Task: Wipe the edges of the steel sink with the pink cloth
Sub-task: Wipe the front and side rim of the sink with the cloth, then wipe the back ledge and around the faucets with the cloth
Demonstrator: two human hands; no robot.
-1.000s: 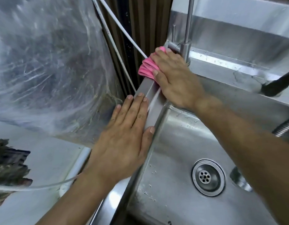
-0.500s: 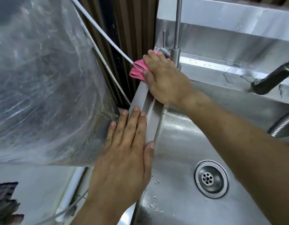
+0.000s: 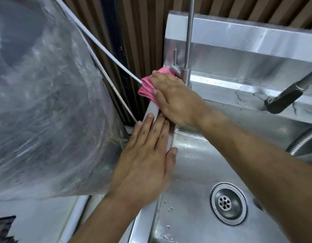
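Wiping: right hand [image 3: 176, 97] presses pink cloth [image 3: 146, 88], fingers flat, on steel sink [image 3: 195, 172] left rim's far corner.
Bracing: left hand [image 3: 146, 163] spread flat on rim.
Tip: keep pressure even, work round faucet base [image 3: 186, 74].

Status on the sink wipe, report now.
Right hand presses pink cloth flat on sink's left edge, at back corner. Left hand flat on same edge, nearer. Thin tap post right beside cloth; plastic bag crowds left.
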